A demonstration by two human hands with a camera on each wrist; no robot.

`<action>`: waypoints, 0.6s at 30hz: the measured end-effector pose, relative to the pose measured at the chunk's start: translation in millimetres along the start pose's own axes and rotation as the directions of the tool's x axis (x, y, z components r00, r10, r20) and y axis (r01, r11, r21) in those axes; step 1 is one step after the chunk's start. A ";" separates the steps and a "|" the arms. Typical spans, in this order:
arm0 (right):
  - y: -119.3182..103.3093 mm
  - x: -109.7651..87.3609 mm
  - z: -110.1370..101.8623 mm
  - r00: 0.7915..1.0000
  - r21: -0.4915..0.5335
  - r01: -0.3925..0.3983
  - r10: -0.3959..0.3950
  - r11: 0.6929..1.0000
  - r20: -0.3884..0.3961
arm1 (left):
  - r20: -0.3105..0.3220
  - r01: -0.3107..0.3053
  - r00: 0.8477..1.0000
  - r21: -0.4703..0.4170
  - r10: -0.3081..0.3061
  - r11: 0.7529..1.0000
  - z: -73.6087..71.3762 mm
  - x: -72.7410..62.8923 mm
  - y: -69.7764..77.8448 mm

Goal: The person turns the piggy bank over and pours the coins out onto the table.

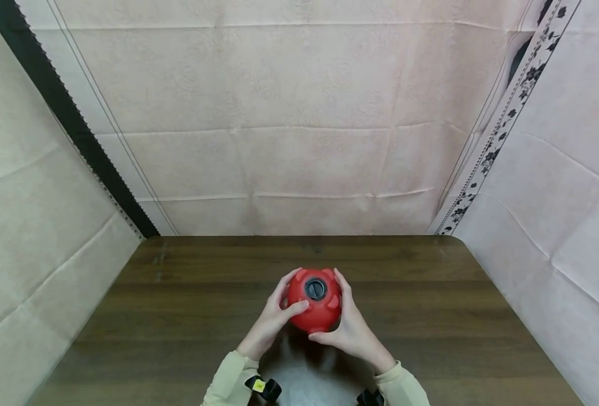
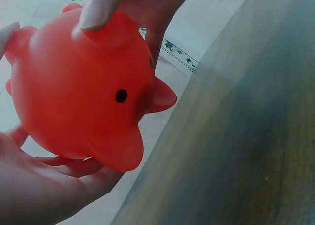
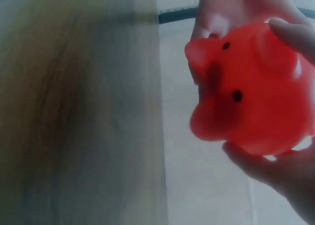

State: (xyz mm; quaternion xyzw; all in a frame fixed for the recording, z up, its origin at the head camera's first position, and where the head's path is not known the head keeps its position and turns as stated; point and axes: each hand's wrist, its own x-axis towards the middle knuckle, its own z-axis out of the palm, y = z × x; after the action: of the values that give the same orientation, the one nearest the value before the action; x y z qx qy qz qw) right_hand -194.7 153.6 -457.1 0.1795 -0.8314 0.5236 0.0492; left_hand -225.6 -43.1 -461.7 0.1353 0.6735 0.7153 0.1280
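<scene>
A round red piggy bank point(image 1: 318, 317) is held up in front of me over the table, tilted so its underside faces the head view. A dark, slotted round plug point(image 1: 315, 289) shows in that underside. My left hand point(image 1: 275, 320) grips the bank from the left, its thumb lying across the near-left side. From the right, my right hand point(image 1: 349, 328) grips it, fingers up the far side and thumb under the near edge. The wrist views show the bank's smooth body point(image 2: 74, 92), black eyes point(image 3: 237, 95), snout and ears.
Beneath the hands is a brown wooden table point(image 1: 177, 316). Pale cloth point(image 1: 289, 113) hangs behind it, with further pale sheets on both sides. A black strip point(image 1: 86, 135) runs down at the left, and a floral border point(image 1: 502, 129) at the right.
</scene>
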 end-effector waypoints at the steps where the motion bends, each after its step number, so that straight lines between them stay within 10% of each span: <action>1: 0.1 0.0 0.8 1.000 0.001 0.004 -0.004 1.000 -0.003 | -0.004 0.004 1.000 -0.011 -0.004 1.000 -0.6 -0.5 -0.3; 13: -5.1 2.2 -0.9 0.999 0.051 -0.020 0.018 0.998 0.039 | -0.039 -0.008 0.999 -0.037 0.007 0.999 -2.9 -1.8 -1.4; 18: -15.5 10.7 -1.6 0.993 -0.010 0.073 -0.073 0.997 -0.094 | -0.058 -0.003 0.998 -0.035 0.001 0.999 -4.0 -2.4 -3.2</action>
State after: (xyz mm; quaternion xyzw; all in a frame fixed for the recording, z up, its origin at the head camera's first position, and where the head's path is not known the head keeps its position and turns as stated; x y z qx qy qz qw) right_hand -199.4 146.4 -440.3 0.1849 -0.8227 0.5266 0.1080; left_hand -224.8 -47.5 -465.2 0.1127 0.6644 0.7306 0.1100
